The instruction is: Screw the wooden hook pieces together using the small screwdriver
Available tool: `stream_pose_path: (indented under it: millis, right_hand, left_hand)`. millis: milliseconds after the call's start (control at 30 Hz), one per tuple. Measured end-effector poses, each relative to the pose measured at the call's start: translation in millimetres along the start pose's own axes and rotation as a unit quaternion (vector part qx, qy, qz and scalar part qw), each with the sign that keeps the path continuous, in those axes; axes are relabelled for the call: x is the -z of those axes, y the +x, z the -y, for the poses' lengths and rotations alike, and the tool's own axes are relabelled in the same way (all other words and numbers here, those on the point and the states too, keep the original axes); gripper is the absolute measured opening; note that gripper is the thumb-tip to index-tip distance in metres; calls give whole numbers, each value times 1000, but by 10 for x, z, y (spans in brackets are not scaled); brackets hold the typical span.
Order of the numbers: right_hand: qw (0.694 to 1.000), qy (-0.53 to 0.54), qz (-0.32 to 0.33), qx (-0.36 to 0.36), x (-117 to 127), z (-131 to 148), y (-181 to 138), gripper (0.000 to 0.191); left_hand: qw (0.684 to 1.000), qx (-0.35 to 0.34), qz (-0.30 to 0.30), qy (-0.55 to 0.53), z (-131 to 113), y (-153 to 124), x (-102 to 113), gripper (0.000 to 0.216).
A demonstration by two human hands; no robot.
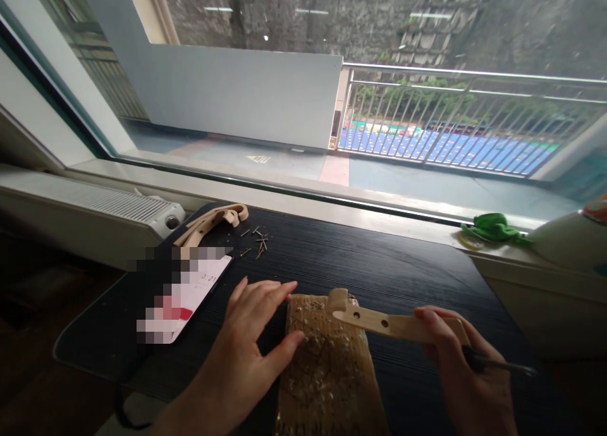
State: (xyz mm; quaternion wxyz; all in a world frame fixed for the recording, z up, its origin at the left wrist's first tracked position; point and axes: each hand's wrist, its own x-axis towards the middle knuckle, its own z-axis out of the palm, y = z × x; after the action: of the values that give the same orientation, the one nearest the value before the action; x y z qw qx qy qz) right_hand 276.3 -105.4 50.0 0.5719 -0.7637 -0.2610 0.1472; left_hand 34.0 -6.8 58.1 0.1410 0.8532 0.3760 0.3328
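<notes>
My right hand [474, 366] grips a pale wooden hook [398, 323] by its straight end. Two holes show along the hook, and its curled end lies over the far edge of a worn wooden board [327, 373]. Tucked in the same hand is a slim tool with a dark handle and a metal shaft [512, 365], pointing right; its exact kind is unclear. My left hand [256, 335] is open, fingers apart, at the board's left edge, holding nothing. The board's top is pitted and scattered with small pale bits.
The black table [379, 253] bears more wooden hooks [208, 224] at the back left, several loose screws or nails [260, 241] beside them, and a lit phone [199, 297]. A radiator [114, 208] adjoins the left side. On the windowsill lies a green cloth-like item [493, 227].
</notes>
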Motion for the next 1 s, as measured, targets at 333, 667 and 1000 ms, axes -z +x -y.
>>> stream_pose_path:
  millis: [333, 667, 1000]
  right_hand:
    - [993, 35, 94, 55, -295, 680, 221, 28]
    - [981, -13, 161, 103, -440, 598, 267, 25]
    - [973, -44, 211, 87, -493, 454, 192, 24]
  left_hand:
    - [997, -7, 34, -63, -51, 545, 196, 27]
    - [997, 8, 67, -42, 186, 444, 231, 26]
    - [989, -8, 137, -48, 256, 376, 225, 21]
